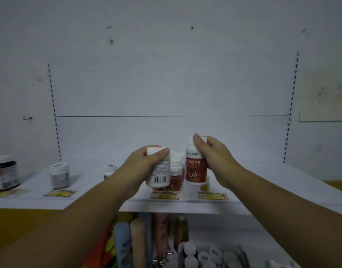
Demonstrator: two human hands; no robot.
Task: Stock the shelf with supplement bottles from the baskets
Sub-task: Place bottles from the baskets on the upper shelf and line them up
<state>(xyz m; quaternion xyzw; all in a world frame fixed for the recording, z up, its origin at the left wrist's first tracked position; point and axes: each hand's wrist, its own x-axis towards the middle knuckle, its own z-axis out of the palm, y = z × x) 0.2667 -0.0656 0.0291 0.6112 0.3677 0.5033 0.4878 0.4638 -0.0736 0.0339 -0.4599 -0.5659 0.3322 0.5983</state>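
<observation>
Over the shelf (pixel 89 202), fingers of our left hand (pixel 145 161) wrap one barcode bottle (pixel 160 176), those of our right hand (pixel 211 155) one red bottle (pixel 195 169).

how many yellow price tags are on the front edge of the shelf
4: one tag at far left, one below the white jar, one mid-shelf, one below the right hand. The left forearm may hide another.

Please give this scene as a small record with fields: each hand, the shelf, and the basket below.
left hand: grips a white bottle, barcode toward the camera
right hand: grips a red-label bottle near its cap
shelf: more red-label bottles behind the held ones; dark-label jar, white jar, small bottle at left
basket: below the shelf, white-capped bottles inside
</observation>
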